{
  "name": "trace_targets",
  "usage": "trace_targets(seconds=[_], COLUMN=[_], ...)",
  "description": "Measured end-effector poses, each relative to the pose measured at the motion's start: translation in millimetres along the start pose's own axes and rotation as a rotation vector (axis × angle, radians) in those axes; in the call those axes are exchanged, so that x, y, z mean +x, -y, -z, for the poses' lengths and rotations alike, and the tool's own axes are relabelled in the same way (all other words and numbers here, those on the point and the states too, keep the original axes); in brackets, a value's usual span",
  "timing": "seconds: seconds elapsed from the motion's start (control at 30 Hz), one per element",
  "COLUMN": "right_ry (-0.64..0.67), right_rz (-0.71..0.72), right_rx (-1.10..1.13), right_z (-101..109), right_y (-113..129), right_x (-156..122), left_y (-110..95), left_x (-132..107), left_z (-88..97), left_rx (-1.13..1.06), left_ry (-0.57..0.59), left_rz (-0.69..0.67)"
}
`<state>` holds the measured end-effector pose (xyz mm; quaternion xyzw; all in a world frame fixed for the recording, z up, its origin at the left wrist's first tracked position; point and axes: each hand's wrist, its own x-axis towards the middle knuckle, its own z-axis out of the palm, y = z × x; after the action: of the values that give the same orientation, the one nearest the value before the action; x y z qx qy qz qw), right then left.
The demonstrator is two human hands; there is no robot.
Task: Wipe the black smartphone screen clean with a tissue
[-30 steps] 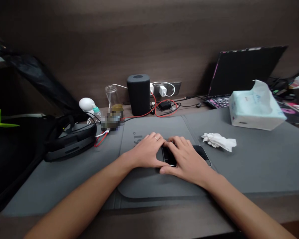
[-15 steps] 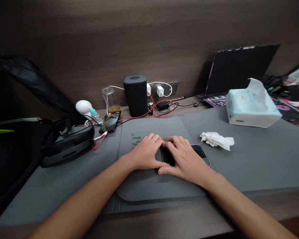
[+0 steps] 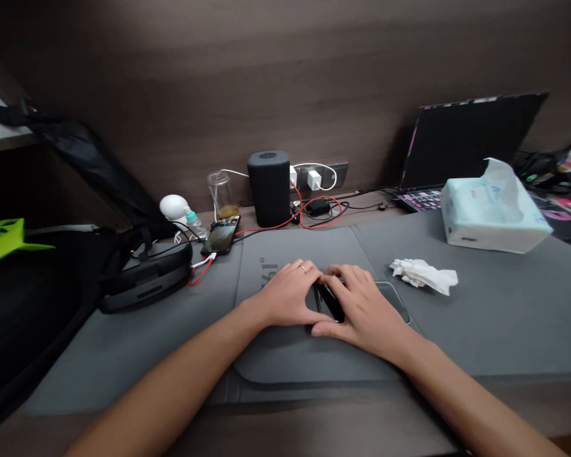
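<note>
A black phone (image 3: 328,302) lies flat on the grey desk mat (image 3: 290,355); its right end (image 3: 394,297) sticks out past my right hand. My left hand (image 3: 288,293), with a ring on one finger, curls round the phone's left end, fingers at the far edge and thumb at the near edge. From the right, my right hand (image 3: 364,308) lies over the phone's middle, its fingers meeting those of the left hand and its thumb pressed to the near edge. Both hands are closed on the phone.
A crumpled tissue (image 3: 423,274) lies right of the hands, with a tissue pack (image 3: 495,212) and an open laptop (image 3: 471,139) behind it. At the back stand a black speaker (image 3: 269,187), a glass (image 3: 221,193), chargers and red cable (image 3: 314,209). A second phone (image 3: 221,236) and a black bag (image 3: 143,273) are at left.
Both hands stay on the phone in the same place. The dark gap of phone showing between them has narrowed slightly. The view itself has shifted a little.
</note>
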<state>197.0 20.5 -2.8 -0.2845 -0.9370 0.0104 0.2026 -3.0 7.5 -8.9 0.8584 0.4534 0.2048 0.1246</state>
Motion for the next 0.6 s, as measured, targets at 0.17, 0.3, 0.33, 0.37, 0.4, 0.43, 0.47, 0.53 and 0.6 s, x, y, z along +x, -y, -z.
trace_targets(seconds=[0.17,0.3,0.33,0.37,0.4,0.43,0.47,0.53,0.6], right_ry=[-0.099,-0.151,-0.135,-0.108,-0.074,-0.035,0.005,0.076,0.105], right_rz=[0.018,-0.125,-0.169,-0.2,-0.214,-0.212,-0.202,-0.176,-0.157], right_rx=[0.012,0.072,0.095,0.113,0.123,0.124,0.117,0.09,0.059], right_z=[13,35,41,46,51,54,57,57,53], right_y=[-8,-23,-27,-30,-33,-36,-39,-44,-48], right_x=[-12,-38,-46,-53,-59,-64,-69,-75,-80], left_y=[-3,-6,-7,-7,-7,-7,-8,-9,-12], left_x=[0,-2,-3,-3,-3,-4,-4,-5,-6], left_z=[0.8,2.9,3.2,3.4,3.5,3.6,3.8,4.7,6.3], left_rx=[-0.035,-0.079,-0.076,-0.069,-0.061,-0.052,-0.042,-0.012,0.027], left_ry=[-0.006,-0.01,-0.008,-0.008,-0.008,-0.009,-0.01,-0.02,-0.037], left_rz=[0.034,0.065,0.069,0.069,0.064,0.058,0.05,0.024,-0.013])
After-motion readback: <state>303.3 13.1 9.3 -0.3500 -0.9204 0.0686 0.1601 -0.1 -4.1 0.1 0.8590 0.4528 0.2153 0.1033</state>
